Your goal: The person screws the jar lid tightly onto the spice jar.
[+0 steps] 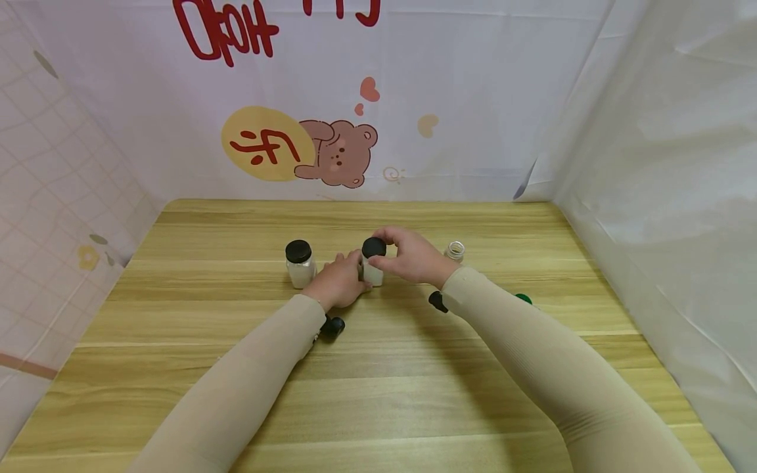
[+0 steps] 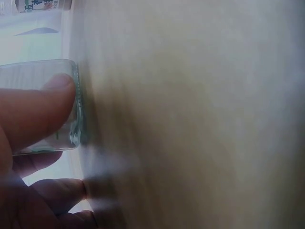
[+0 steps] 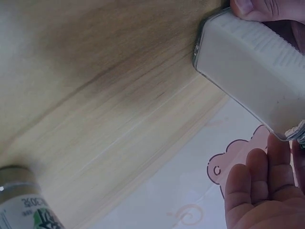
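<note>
A square glass jar (image 1: 372, 276) of white powder, capped with a black lid (image 1: 374, 247), stands between the two hands. My left hand (image 1: 337, 282) grips it low down, and in the left wrist view the thumb (image 2: 35, 114) lies along the glass near the base. From the right, my right hand (image 1: 414, 256) holds the black lid between thumb and fingers. The right wrist view shows the jar's powder-filled side (image 3: 248, 67), with right fingers (image 3: 257, 176) at the lid end. Left of the hands is a similar jar (image 1: 301, 274) with a black lid.
Behind the right wrist stands an uncapped clear bottle (image 1: 455, 251); a labelled bottle (image 3: 28, 205) shows in the right wrist view. Small black objects (image 1: 334, 327) lie beside the left forearm, another (image 1: 437, 301) near the right sleeve. A green round thing (image 1: 523, 298) peeks past that sleeve.
</note>
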A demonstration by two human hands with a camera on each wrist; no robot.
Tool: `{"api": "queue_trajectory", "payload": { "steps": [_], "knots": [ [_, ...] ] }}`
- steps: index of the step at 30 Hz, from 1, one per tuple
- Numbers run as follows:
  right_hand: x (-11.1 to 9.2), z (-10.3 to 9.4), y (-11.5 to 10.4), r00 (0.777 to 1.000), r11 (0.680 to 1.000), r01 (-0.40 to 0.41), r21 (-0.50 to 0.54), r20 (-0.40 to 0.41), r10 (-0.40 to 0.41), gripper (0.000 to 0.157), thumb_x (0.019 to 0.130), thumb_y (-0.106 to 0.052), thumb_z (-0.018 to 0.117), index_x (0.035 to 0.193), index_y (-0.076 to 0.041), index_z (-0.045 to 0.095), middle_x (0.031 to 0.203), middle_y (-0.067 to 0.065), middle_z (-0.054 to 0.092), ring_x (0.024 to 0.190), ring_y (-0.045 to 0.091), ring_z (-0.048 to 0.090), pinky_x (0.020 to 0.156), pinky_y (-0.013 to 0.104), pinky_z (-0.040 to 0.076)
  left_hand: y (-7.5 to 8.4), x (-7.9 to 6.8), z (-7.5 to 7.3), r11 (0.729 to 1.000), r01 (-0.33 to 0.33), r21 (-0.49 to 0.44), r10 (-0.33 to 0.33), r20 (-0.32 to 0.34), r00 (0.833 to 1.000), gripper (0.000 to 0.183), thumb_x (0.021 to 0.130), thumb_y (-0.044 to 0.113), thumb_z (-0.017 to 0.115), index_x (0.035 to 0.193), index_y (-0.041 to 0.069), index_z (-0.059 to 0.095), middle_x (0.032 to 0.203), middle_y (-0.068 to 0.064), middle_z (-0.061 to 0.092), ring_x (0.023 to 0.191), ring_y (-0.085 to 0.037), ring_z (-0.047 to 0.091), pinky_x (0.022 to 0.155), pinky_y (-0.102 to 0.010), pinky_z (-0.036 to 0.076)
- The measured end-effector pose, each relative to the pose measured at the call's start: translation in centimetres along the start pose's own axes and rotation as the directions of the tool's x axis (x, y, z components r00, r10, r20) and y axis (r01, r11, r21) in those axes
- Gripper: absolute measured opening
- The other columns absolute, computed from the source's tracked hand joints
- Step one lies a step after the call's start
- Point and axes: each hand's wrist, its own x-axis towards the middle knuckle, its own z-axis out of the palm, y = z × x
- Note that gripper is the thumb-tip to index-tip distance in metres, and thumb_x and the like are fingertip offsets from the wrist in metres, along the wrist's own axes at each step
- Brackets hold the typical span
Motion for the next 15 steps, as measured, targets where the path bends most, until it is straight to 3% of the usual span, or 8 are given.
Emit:
{"api": "queue_trajectory", "payload": {
  "steps": [4, 11, 15],
  "knots": [
    [0.02, 0.08, -0.04, 1.000, 1.000, -0.021, 0.007, -0.003, 0.021, 0.040, 0.099, -0.033, 0.075, 0.130, -0.010, 0.063, 0.128, 0.008, 0.068, 0.118, 0.027, 0.063, 0.103, 0.045, 0.050, -0.06, 0.05, 0.04, 1.000, 0.000, -0.001, 0.000, 0.001, 1.000, 0.078, 0.102, 0.042, 0.069, 0.165, 0.021, 0.028, 0.170, -0.024, 0.029, 0.153, -0.057, 0.030, 0.121, -0.066, 0.036],
    [-0.02, -0.05, 0.33, 1.000, 1.000, 0.001, 0.030, 0.008, -0.002, 0.056, 0.097, -0.024, 0.076, 0.147, -0.007, 0.056, 0.135, 0.011, 0.066, 0.130, 0.027, 0.061, 0.119, 0.053, 0.043, -0.29, 0.37, 0.17, 1.000, -0.009, 0.008, 0.009, -0.001, 1.000, 0.077, 0.102, 0.042, 0.069, 0.165, 0.022, 0.029, 0.170, -0.024, 0.029, 0.154, -0.056, 0.029, 0.122, -0.067, 0.034],
    [-0.02, -0.21, 0.29, 0.999, 0.998, 0.045, 0.043, 0.016, -0.046, 0.048, 0.098, -0.018, 0.073, 0.142, -0.007, 0.060, 0.132, 0.010, 0.067, 0.126, 0.027, 0.061, 0.118, 0.055, 0.043, -0.39, 0.46, 0.21, 1.000, -0.017, 0.014, 0.017, 0.000, 1.000, 0.076, 0.102, 0.042, 0.069, 0.164, 0.021, 0.030, 0.169, -0.024, 0.031, 0.154, -0.055, 0.030, 0.123, -0.066, 0.033]
  ]
}}
